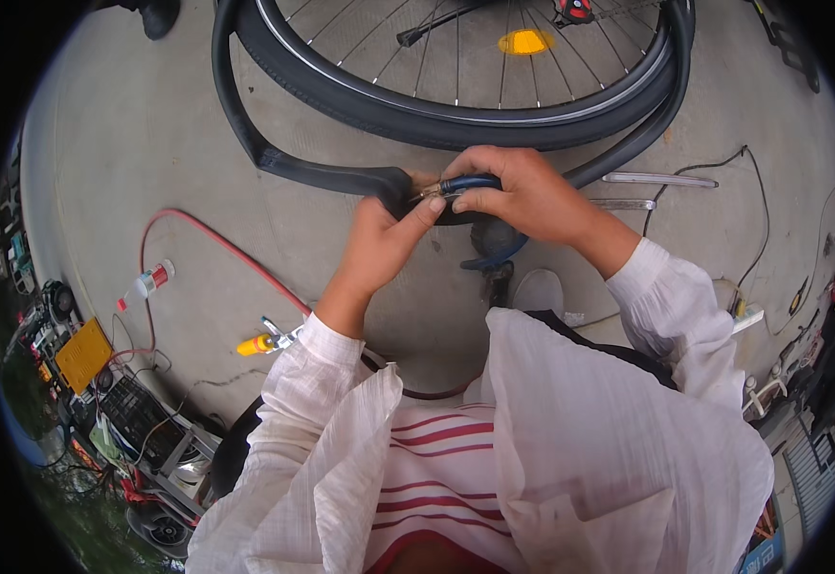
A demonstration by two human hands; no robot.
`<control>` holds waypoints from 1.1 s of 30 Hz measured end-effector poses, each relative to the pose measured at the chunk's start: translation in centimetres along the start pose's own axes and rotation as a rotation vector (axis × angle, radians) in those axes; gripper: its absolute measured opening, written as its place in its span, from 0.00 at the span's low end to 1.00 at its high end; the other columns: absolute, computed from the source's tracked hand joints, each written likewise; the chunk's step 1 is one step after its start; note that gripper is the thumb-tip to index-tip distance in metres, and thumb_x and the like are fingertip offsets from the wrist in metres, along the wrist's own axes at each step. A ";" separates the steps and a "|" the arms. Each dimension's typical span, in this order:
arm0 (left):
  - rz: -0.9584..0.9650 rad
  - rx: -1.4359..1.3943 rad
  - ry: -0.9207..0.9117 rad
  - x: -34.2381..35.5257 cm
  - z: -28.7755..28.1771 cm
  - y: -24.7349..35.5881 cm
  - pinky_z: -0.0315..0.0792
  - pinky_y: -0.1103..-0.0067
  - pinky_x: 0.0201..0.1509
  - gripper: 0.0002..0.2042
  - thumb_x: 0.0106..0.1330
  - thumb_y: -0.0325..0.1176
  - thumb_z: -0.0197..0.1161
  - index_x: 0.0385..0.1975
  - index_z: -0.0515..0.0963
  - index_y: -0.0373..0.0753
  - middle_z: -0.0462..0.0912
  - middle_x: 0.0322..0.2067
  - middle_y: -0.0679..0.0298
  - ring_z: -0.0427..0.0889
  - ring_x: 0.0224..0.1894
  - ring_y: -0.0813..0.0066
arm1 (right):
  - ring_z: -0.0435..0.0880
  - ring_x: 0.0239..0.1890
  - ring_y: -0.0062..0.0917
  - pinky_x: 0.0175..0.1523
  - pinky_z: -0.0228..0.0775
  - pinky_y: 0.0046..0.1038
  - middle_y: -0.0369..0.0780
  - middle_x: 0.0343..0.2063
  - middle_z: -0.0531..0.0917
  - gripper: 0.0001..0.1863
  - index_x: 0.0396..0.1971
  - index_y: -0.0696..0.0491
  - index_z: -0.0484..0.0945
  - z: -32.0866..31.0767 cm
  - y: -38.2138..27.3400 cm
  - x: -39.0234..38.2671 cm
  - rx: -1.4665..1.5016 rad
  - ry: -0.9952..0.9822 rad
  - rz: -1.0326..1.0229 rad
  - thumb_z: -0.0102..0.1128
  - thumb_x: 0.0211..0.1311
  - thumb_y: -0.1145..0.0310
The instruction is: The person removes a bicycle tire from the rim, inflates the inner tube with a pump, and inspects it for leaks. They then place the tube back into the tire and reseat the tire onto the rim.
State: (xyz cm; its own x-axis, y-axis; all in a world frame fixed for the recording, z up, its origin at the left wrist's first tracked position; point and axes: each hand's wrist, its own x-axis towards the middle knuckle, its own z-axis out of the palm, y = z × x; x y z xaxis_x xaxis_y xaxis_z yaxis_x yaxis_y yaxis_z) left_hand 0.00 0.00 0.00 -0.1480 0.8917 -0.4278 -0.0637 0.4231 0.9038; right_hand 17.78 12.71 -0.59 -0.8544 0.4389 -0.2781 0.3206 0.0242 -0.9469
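Note:
A black inner tube (331,176) loops out from under the wheel towards me. My left hand (379,239) is closed on it, with the thumb at a small metal piece that looks like the valve. My right hand (523,196) grips a blue hose (475,182), whose brass-coloured end meets that metal piece between both hands. Whether the two are joined I cannot tell. Under my right hand hangs a dark round part (492,236), with a blue loop of hose beside it. Beyond my hands lies a spoked bicycle wheel (456,124) with a black tyre.
Two metal bars (661,179), like tyre levers, and a black cable (767,215) lie on the right. A red hose (216,244), a clear bottle (149,282) and a yellow-handled tool (255,344) are on the left. Machines and a yellow panel (82,354) line the left edge.

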 end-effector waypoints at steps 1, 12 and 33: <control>0.014 0.054 -0.006 0.3 -0.2 0.2 0.72 0.80 0.47 0.13 0.65 0.32 0.64 0.44 0.78 0.31 0.83 0.35 0.61 0.79 0.40 0.77 | 0.81 0.39 0.21 0.45 0.72 0.25 0.38 0.36 0.84 0.19 0.46 0.57 0.75 0.2 -0.1 0.2 0.032 0.034 0.021 0.69 0.56 0.70; 0.069 0.162 0.211 2.6 -3.1 -1.6 0.72 0.81 0.39 0.11 0.64 0.33 0.65 0.38 0.80 0.30 0.82 0.29 0.63 0.78 0.33 0.79 | 0.76 0.25 0.29 0.26 0.65 0.32 0.39 0.22 0.75 0.11 0.25 0.56 0.73 1.9 4.3 -5.0 -0.341 0.169 -0.139 0.62 0.61 0.65; -0.411 -0.255 0.222 4.0 -3.6 -3.7 0.71 0.81 0.29 0.07 0.67 0.34 0.63 0.32 0.78 0.38 0.77 0.26 0.67 0.75 0.28 0.79 | 0.79 0.22 0.37 0.30 0.64 0.40 0.41 0.18 0.77 0.11 0.39 0.52 0.68 15.2 19.9 -10.5 -0.736 -0.202 -0.382 0.49 0.61 0.62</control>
State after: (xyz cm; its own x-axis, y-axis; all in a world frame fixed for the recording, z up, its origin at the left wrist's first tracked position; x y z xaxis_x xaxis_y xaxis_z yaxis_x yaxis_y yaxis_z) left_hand -3.95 1.47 -5.01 -0.2636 0.5936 -0.7604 -0.3941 0.6532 0.6466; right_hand 26.91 -5.10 -18.95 -0.9921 0.1150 -0.0509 0.1201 0.7463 -0.6547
